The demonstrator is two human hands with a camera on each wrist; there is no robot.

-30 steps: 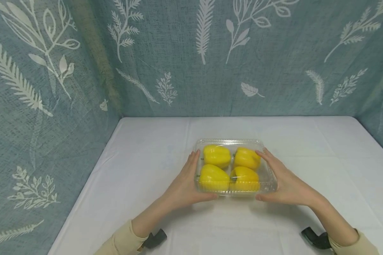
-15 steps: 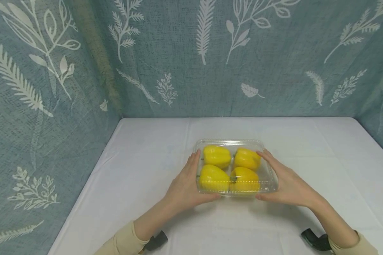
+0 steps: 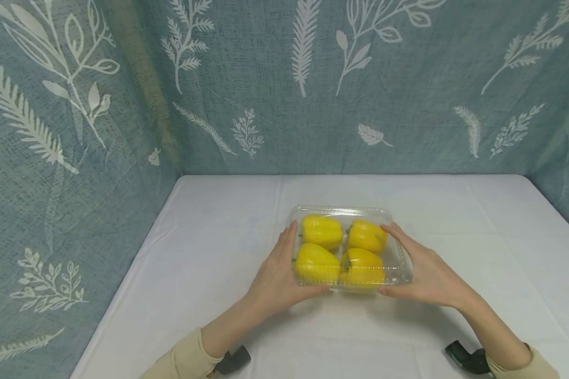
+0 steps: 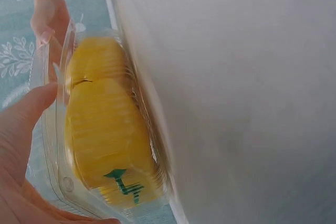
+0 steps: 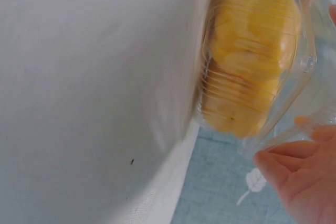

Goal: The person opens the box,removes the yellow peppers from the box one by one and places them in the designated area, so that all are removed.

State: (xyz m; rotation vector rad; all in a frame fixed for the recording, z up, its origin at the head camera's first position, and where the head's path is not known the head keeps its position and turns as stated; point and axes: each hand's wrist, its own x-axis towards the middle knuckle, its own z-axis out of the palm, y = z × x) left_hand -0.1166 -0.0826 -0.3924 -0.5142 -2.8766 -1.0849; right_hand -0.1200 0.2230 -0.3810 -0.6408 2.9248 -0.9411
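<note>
A clear plastic clamshell box [image 3: 399, 269] with a ridged base holds several yellow bell peppers [image 3: 321, 231] in two rows. At its left side my left hand [image 3: 276, 276] grips it, thumb along the front and fingers up the side. My right hand [image 3: 431, 276] grips the opposite side the same way. In the left wrist view, a green stem [image 4: 125, 182] shows through the near wall, and the thumb [image 4: 39, 100] lies at the rim. The right wrist view has the right fingertips [image 5: 268, 163] pinching the box's corner rim.
A white cloth covers the table [image 3: 218, 226] beneath the box. Teal curtains [image 3: 275, 131] with white leaf prints hang behind and at the sides. Black wrist-worn devices [image 3: 234, 360] show beside both cuffs.
The box's front edge and the front peppers have shifted slightly within the grip. The left hand has moved a little to the right along the box; the right hand is nearly still.
</note>
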